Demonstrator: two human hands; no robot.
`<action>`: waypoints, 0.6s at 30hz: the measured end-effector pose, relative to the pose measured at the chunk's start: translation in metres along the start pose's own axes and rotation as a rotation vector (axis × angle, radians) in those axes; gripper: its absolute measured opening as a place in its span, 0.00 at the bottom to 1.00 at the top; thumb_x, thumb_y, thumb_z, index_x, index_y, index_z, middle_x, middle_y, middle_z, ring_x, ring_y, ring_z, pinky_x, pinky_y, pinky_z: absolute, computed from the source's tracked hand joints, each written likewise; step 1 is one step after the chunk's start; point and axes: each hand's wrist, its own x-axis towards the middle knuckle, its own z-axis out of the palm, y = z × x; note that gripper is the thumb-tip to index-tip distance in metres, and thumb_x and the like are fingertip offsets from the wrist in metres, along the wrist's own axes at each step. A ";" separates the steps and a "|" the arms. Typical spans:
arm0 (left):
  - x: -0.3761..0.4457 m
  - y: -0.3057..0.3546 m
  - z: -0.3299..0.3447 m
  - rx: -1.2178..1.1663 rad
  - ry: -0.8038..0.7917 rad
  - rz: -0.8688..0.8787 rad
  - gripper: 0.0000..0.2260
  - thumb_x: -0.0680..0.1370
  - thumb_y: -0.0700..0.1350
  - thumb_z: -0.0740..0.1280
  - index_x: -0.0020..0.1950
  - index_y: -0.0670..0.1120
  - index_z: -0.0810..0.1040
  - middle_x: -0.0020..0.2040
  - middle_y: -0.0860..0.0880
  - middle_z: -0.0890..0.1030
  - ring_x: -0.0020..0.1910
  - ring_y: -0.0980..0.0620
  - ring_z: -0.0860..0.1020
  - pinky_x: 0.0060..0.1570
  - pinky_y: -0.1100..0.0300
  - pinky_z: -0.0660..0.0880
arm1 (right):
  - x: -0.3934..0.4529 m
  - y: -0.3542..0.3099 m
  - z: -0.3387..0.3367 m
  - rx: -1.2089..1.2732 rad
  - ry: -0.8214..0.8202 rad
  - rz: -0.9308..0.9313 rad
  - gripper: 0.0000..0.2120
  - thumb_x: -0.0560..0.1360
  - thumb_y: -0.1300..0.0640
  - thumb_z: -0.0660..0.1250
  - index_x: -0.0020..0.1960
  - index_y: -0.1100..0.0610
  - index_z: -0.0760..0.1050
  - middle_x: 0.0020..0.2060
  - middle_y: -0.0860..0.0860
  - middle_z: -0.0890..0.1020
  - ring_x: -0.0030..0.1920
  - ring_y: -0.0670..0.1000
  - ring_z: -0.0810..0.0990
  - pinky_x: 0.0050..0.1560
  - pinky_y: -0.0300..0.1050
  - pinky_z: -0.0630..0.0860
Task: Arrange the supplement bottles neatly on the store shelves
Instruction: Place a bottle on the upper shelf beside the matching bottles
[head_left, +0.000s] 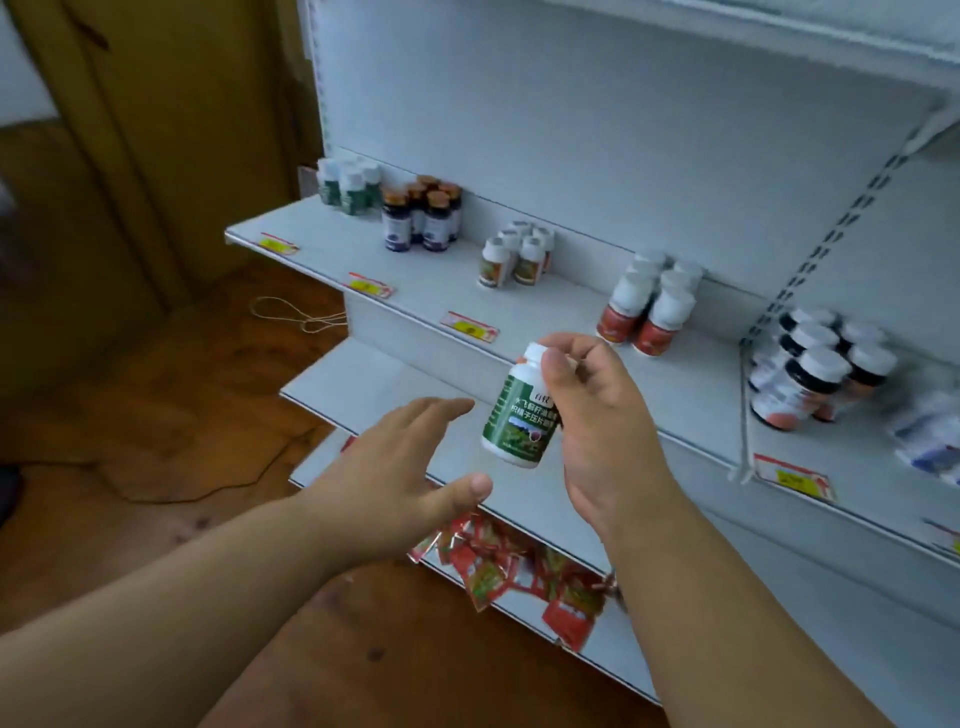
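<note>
Bottle (519, 415) with green label pinched by right hand (597, 415) before shelf (415, 291); left hand (400, 467) spread, empty. Next, probably: seat beside matching green bottles (348, 187) far left.

a single wide-angle camera, worn on the person's head, looks forward and steeply down over both forearms toward a white store shelf (519, 312) that runs diagonally from upper left to lower right. the view sits close: the left hand (400, 467) and right hand (597, 415) fill the centre, straight shelf edges bow outward near the frame's borders, and the wooden floor (156, 415) spreads below left. the right edge is blurred. no second view shares the scene.
</note>
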 end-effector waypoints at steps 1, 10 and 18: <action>-0.001 -0.015 -0.018 0.007 -0.002 -0.018 0.44 0.66 0.80 0.46 0.77 0.59 0.54 0.76 0.57 0.61 0.72 0.58 0.63 0.70 0.52 0.65 | 0.011 0.002 0.021 -0.029 -0.012 -0.028 0.01 0.79 0.58 0.66 0.49 0.53 0.75 0.38 0.43 0.81 0.39 0.40 0.79 0.40 0.35 0.75; 0.089 -0.132 -0.095 -0.018 0.028 -0.060 0.45 0.66 0.82 0.46 0.77 0.59 0.54 0.76 0.58 0.61 0.73 0.58 0.61 0.71 0.50 0.64 | 0.143 0.030 0.127 -0.336 -0.021 -0.117 0.12 0.72 0.48 0.74 0.51 0.47 0.74 0.44 0.43 0.81 0.40 0.37 0.78 0.41 0.32 0.74; 0.188 -0.205 -0.151 0.088 0.030 -0.172 0.41 0.69 0.77 0.50 0.78 0.58 0.53 0.76 0.55 0.62 0.73 0.53 0.62 0.72 0.52 0.63 | 0.279 0.052 0.190 -0.514 -0.102 -0.126 0.12 0.73 0.49 0.74 0.49 0.43 0.72 0.48 0.41 0.80 0.48 0.41 0.79 0.45 0.31 0.75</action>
